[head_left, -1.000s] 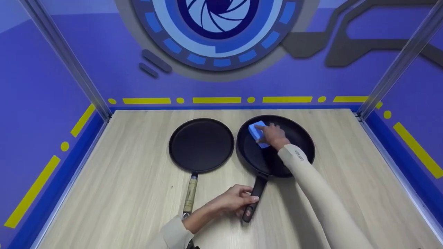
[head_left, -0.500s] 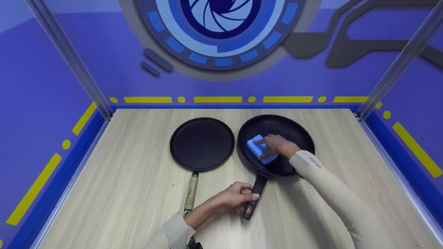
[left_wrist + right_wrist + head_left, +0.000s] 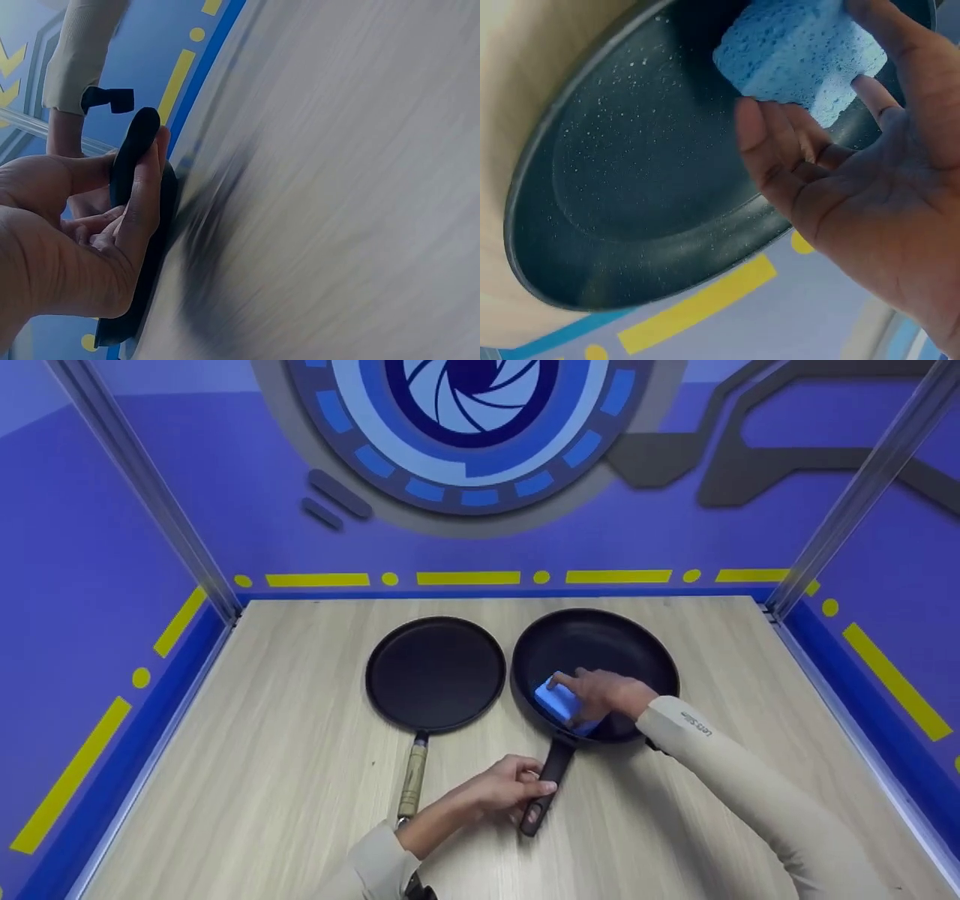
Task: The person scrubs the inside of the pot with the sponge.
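**Sponge (image 3: 553, 697) sweeps from 10 o'clock down to between 7 and 8 in the pan (image 3: 611, 637)!**

And the right hand (image 3: 600, 694) has travelled down with it over the past 1 second, while the left hand holds its place on the handle (image 3: 556, 763). Here's the grip: the right pinches the blue sponge between thumb and fingers, index finger laid on top. Whether the sponge is pressed flat to the pan's floor, I can't tell. Pale specks dot that dark floor in the right wrist view.

Down at 7 o'clock from the pan, the left hand (image 3: 510, 789) has the black handle between thumb and curled fingers, the handle's tip poking out below. Both arms wear pale sleeves (image 3: 742, 765), the right reaching in from 4 o'clock, the left from 8.

Over at 9 o'clock, just beside the pan, sits the flat griddle (image 3: 436, 673), its wooden grip (image 3: 412, 780) running out between 6 and 7. All of it is on a pale wood table (image 3: 262, 735), and up at 12 o'clock stands a purple wall (image 3: 202, 495) with yellow dashes (image 3: 469, 578) along its foot.
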### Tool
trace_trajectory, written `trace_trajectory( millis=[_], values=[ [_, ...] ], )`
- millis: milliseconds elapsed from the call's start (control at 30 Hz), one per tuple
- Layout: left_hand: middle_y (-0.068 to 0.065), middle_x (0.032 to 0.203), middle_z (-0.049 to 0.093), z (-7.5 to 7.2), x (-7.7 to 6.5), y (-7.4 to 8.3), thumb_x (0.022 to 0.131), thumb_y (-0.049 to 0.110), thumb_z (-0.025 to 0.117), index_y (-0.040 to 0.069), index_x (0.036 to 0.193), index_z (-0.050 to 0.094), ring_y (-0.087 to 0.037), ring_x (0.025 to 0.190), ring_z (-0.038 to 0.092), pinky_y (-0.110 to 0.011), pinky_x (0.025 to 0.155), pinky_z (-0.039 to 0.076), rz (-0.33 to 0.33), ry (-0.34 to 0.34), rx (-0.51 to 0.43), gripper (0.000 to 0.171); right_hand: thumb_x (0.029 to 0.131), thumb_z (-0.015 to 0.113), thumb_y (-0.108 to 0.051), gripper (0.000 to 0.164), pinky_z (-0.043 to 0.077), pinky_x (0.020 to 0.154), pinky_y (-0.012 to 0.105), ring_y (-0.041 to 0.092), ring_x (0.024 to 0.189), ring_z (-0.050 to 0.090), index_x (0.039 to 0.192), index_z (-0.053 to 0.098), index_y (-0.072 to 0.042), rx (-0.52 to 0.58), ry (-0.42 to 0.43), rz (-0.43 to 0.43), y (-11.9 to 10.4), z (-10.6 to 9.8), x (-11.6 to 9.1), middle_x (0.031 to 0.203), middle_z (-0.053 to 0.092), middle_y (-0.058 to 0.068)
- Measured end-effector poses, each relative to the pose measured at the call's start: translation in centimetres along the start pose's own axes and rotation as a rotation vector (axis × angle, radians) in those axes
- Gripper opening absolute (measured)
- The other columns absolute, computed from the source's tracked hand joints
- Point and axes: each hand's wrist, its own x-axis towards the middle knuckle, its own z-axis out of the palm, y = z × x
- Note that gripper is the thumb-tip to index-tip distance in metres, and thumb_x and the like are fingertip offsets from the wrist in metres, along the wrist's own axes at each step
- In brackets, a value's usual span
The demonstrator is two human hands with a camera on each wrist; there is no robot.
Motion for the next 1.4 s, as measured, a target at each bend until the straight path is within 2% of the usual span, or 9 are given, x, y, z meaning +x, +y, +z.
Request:
trace_trajectory(
  millis=[100,233,333,400,600,900,1167,1267,1400],
  values=[
    [0.006,0.071,0.062,0.0,0.0,0.0,0.1,0.013,0.065,0.006,0.1,0.062,-0.005,0.055,0.058,-0.017,0.049,0.049,0.002,0.012,-0.005,0.008,0.09,0.08,-0.032,0.072,0.059,0.091,0.06,0.046,0.115,0.06,0.148,0.038,-0.027,-0.095,0.041,-0.014,0.2,-0.1,0.6,0.135,0.052,0.028],
    [0.006,0.071,0.062,0.0,0.1,-0.1,0.1,0.012,0.066,0.008,0.096,0.06,-0.004,0.055,0.059,-0.017,0.047,0.049,-0.002,0.008,-0.02,0.008,0.095,0.073,-0.022,0.065,0.058,0.089,0.061,0.049,0.114,0.057,0.152,0.042,-0.024,-0.161,0.2,-0.038,1.6,0.4,1.8,0.128,0.054,0.032],
    [0.008,0.069,0.058,0.1,0.0,0.0,0.099,0.01,0.067,0.007,0.095,0.059,-0.004,0.055,0.057,-0.016,0.045,0.047,-0.004,0.017,-0.005,0.009,0.099,0.067,-0.018,0.06,0.055,0.094,0.063,0.052,0.114,0.056,0.154,0.044,-0.022,-0.124,0.312,-0.008,3.3,0.6,2.8,0.126,0.054,0.035],
    [0.008,0.07,0.059,0.3,0.0,0.0,0.098,0.009,0.068,0.006,0.098,0.062,-0.003,0.056,0.057,-0.015,0.045,0.046,-0.005,0.028,0.021,0.007,0.1,0.065,-0.016,0.059,0.053,0.097,0.064,0.053,0.116,0.054,0.154,0.043,-0.02,-0.096,0.333,0.044,4.6,0.5,3.3,0.127,0.054,0.037],
    [0.003,0.074,0.065,0.9,-0.4,0.3,0.098,0.009,0.067,0.005,0.104,0.065,-0.004,0.054,0.059,-0.015,0.045,0.047,-0.026,0.047,0.07,0.007,0.098,0.061,-0.003,0.063,0.047,0.103,0.067,0.054,0.123,0.05,0.156,0.042,-0.021,0.046,0.235,0.121,6.8,-0.3,4.1,0.134,0.051,0.037],
    [0.005,0.07,0.061,0.1,-0.2,0.8,0.099,0.01,0.067,0.006,0.101,0.065,-0.005,0.053,0.057,-0.017,0.042,0.046,-0.038,0.072,0.072,0.005,0.096,0.072,-0.023,0.045,0.042,0.116,0.06,0.046,0.135,0.05,0.14,0.062,-0.018,0.21,0.137,0.079,6.6,-2.4,4.8,0.149,0.053,0.02],
    [0.009,0.062,0.048,0.9,0.1,0.4,0.1,0.012,0.066,0.014,0.085,0.054,-0.004,0.051,0.057,-0.017,0.041,0.042,-0.003,0.034,0.076,0.019,0.086,0.084,-0.024,0.046,0.046,0.114,0.056,0.045,0.136,0.051,0.13,0.071,-0.024,0.128,0.065,-0.024,3.5,-2.5,2.3,0.143,0.06,0.016],
    [0.008,0.062,0.05,1.0,0.2,0.5,0.1,0.012,0.066,0.013,0.086,0.055,-0.005,0.05,0.057,-0.018,0.041,0.042,-0.012,0.035,0.079,0.017,0.082,0.087,-0.026,0.05,0.05,0.11,0.055,0.044,0.133,0.055,0.129,0.071,-0.026,0.096,0.042,-0.073,2.6,-1.7,0.9,0.141,0.063,0.014],
    [0.005,0.069,0.061,1.0,0.1,0.5,0.1,0.013,0.067,0.009,0.097,0.061,-0.006,0.051,0.06,-0.02,0.043,0.05,-0.045,0.018,0.081,0.007,0.079,0.089,-0.027,0.051,0.058,0.1,0.05,0.039,0.124,0.063,0.127,0.073,-0.026,0.064,0.051,-0.146,1.7,-0.4,-0.8,0.135,0.068,0.008]
  ],
)
